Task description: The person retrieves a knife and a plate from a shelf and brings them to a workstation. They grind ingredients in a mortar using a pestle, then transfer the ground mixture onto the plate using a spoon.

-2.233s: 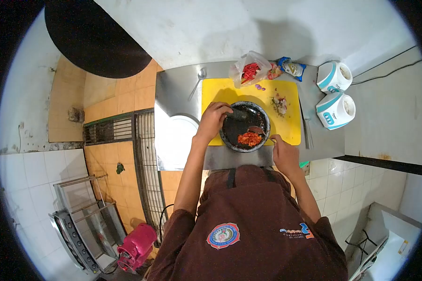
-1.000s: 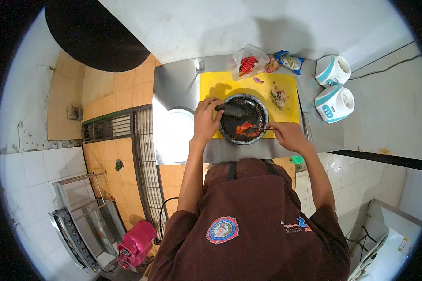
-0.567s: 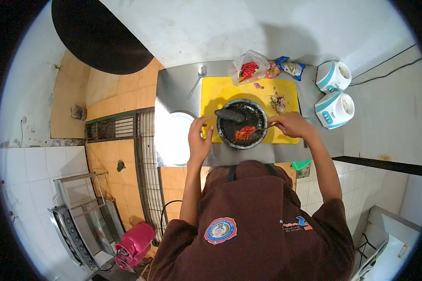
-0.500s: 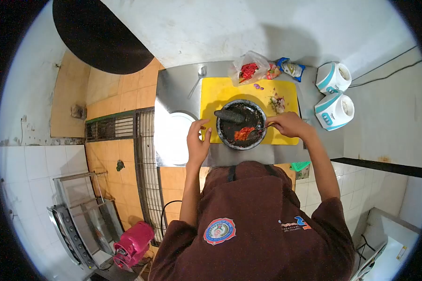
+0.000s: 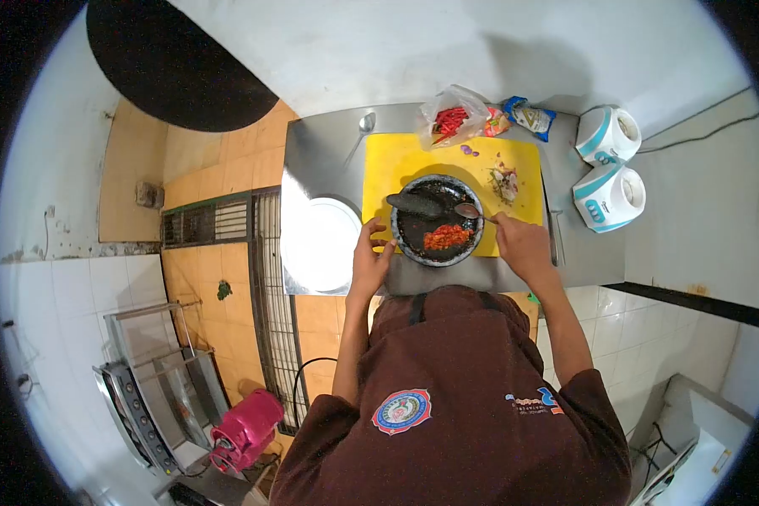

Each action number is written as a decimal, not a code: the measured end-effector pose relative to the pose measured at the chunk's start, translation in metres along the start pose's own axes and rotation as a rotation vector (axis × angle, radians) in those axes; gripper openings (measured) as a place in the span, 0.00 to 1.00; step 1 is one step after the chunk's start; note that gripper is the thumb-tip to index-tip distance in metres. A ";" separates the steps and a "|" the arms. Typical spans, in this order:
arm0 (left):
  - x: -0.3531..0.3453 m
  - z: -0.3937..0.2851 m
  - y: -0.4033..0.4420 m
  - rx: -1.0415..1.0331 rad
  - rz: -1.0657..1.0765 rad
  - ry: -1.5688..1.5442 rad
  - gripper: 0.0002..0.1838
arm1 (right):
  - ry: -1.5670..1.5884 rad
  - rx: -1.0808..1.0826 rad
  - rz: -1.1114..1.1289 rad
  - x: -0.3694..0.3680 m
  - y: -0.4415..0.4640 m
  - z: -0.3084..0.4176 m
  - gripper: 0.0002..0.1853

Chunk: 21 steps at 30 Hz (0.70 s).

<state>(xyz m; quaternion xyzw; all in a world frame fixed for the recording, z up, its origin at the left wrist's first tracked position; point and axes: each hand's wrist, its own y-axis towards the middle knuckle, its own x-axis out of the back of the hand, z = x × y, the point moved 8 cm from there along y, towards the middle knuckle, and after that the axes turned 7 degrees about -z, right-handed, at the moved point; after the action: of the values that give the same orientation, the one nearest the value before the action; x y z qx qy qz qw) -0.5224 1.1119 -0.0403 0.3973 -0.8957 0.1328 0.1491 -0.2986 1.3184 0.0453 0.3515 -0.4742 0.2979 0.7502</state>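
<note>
Dark brown short-sleeved top [image 5: 472, 455], red-edged badge [image 5: 402, 411], small printed logo [image 5: 535, 401]

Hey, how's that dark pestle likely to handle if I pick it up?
The pestle looks like dark stone, so it's probably stiff and heavy for its size. Its rounded body leans over the rim of the mortar, so it might roll or slide if nudged.

Passable: far side of mortar [image 5: 451, 178] | Blocked left: pestle [image 5: 417, 204], left hand [image 5: 370, 260] | Blocked right: spoon [image 5: 466, 211], right hand [image 5: 523, 244]
</note>
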 end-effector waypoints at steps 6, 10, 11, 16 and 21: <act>-0.013 0.006 0.012 0.099 0.145 0.039 0.39 | -0.121 -0.099 0.004 -0.027 -0.031 0.006 0.08; -0.021 0.012 0.015 0.086 0.311 0.101 0.41 | -0.004 -0.235 0.053 -0.031 -0.042 0.011 0.07; -0.022 0.011 0.016 0.071 0.333 0.091 0.41 | 0.022 -0.257 0.051 -0.034 -0.047 0.011 0.07; -0.020 0.007 0.020 0.050 0.396 0.046 0.43 | 0.122 -0.345 0.033 -0.050 -0.061 0.031 0.07; -0.011 0.005 0.019 0.049 0.480 -0.019 0.42 | 0.186 -0.478 0.063 -0.059 -0.056 0.061 0.07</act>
<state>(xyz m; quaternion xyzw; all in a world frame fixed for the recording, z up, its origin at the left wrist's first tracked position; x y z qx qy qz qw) -0.5302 1.1304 -0.0510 0.1779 -0.9623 0.1825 0.0950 -0.3077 1.2305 -0.0043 0.1204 -0.4707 0.2315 0.8428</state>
